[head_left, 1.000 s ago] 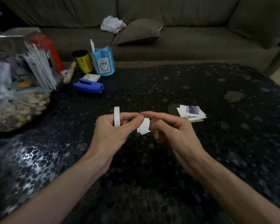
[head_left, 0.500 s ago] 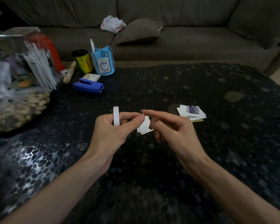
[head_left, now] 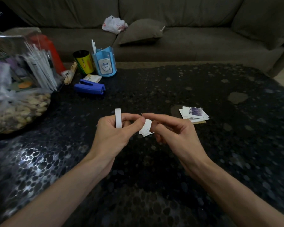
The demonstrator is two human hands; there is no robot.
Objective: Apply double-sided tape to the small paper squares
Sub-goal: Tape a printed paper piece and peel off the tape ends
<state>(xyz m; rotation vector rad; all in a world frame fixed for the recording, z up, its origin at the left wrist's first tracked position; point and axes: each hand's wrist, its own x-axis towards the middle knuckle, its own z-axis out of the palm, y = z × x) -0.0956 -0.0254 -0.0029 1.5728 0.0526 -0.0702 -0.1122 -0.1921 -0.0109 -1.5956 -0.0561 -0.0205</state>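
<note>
Dark pebbled table, sofa behind; clutter upper left, right side open. Left hand grips the tape, right hand pinches its end.

one wide-angle camera sits on the person's head, facing forward and down. it looks closely over the left hand and right hand at frame centre, forearms entering from the bottom edge, across a dark glossy pebble-patterned table to a grey-brown fabric sofa along the top.
</note>
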